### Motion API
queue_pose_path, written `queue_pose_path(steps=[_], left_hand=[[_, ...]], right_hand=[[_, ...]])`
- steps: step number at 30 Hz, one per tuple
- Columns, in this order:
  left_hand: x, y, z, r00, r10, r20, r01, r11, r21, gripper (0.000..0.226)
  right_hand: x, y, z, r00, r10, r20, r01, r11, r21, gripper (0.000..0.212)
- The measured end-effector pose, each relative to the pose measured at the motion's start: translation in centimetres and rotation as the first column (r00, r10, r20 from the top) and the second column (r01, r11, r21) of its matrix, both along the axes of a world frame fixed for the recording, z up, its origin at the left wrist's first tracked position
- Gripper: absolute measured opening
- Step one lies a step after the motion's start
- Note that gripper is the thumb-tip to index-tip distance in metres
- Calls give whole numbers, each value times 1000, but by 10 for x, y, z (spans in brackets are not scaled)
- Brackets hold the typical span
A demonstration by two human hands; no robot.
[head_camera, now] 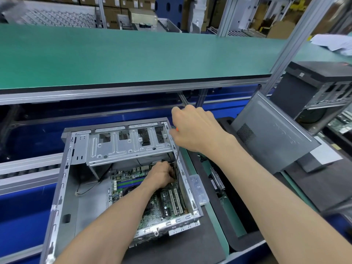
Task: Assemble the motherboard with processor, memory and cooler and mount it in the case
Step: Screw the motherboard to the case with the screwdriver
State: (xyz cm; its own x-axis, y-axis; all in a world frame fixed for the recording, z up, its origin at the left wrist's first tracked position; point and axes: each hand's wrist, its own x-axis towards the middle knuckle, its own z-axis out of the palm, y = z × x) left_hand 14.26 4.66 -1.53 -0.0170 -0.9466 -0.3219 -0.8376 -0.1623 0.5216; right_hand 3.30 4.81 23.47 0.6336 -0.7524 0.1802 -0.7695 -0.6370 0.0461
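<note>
Head view looks down into an open metal case [62, 187] lying on a dark mat [190, 248]; the motherboard [163, 204] sits inside it, under and around the left hand [162, 175]; that hand reaches in from the near side, its fingers curled at the board's far right corner beside the case wall, pinching something too small to make out; just beyond that hand the silver drive cage [125, 143] spans the case. The right hand [196, 128] hovers above the case's far right corner, fingers closed round the handle of a screwdriver [177, 159]; only a sliver of orange handle shows at the knuckles; the thin shaft runs down from that hand to the left hand's fingertips. Just right of the left hand, outside the case wall, lies a clear plastic box [198, 189]; right of the right forearm a grey side panel [270, 134] leans tilted; beyond both hands stretches a green shelf [133, 54].
</note>
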Motion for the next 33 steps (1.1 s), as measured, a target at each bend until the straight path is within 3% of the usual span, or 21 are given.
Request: queue_pose_path(steps=[2,7,11,16,18,20,22,27,29,31,33], left_hand=[[0,0,-1,1000,6,-11,-6,1000,4,15],[2,-2,3,999,0,-47,3,998,56,14],[6,-2,5,996,37,-77,-30,996,86,18],[6,-3,7,996,22,-90,-12,993,116,21],[5,-4,7,997,7,-80,2,994,113,20],[5,-3,6,997,1,-71,7,994,109,24],[5,-3,3,998,5,-67,2,995,98,24],[2,-4,1,998,20,-59,-16,997,72,17],[2,-2,-1,999,20,-46,-19,1000,22,19],[2,0,-2,999,21,-38,-21,1000,-7,20],[2,1,0,999,18,-28,-19,1000,-12,20]], right_hand=[[0,1,0,998,-39,-55,33,994,-101,30],[-1,0,2,997,80,18,-81,995,66,24],[-3,1,0,996,-29,-80,18,990,-140,32],[-3,0,3,995,83,50,-89,985,147,26],[-1,0,0,999,48,10,-48,998,51,17],[0,0,-3,997,-17,-69,9,993,-118,28],[1,0,-3,997,-18,-76,7,989,-148,32],[0,1,3,994,91,56,-98,985,140,23],[1,1,0,999,38,4,-38,999,34,17],[2,2,-2,997,-33,-68,26,994,-110,28],[4,5,-2,999,-3,-40,0,996,-86,29]])
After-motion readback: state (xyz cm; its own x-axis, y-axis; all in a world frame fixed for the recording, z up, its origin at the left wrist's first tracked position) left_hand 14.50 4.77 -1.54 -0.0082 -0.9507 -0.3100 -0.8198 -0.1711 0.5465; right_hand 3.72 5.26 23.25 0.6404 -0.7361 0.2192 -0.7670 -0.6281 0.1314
